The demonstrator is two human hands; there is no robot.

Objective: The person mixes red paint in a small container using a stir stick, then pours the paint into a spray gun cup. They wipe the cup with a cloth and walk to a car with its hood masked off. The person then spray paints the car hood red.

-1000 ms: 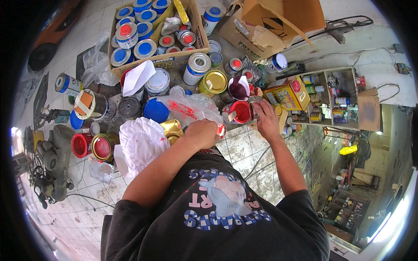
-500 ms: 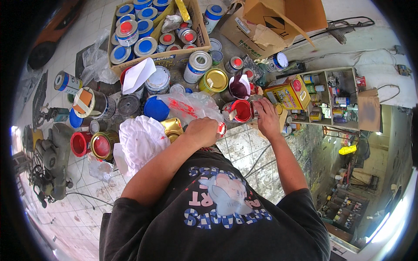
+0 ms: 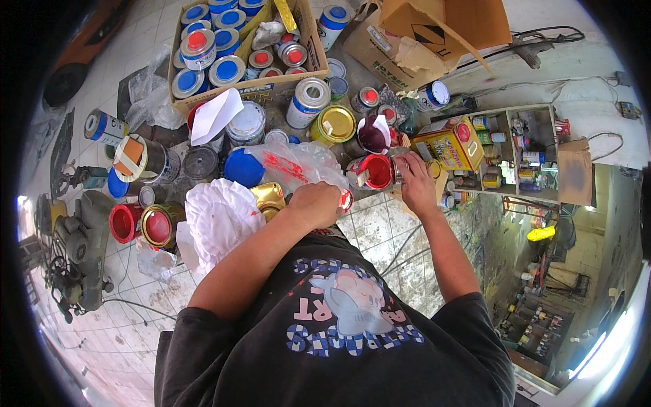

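Two bare hands are working among paint cans. The left grip (image 3: pixel 315 205) is holding, with closed fingers, a small red-and-white container (image 3: pixel 346 200) that is poking out just right of the knuckles; the rest of it is hiding behind the hand. The right grip (image 3: pixel 418 183) is curling its fingers around a small metal can (image 3: pixel 397 171); how firmly, one cannot tell. Between the two grips, just beside the metal can, an open red-coated can (image 3: pixel 377 172) is showing its mouth. Just beyond the left grip, a red-smeared plastic bag (image 3: pixel 291 165) is lying; to that grip's left, a white cloth (image 3: pixel 222 220) is bunching. Beyond the right grip, a yellow tin (image 3: pixel 447 147) is standing. Well beyond both, a cardboard box (image 3: pixel 312 34) is holding blue-capped cans (image 3: pixel 227 70).
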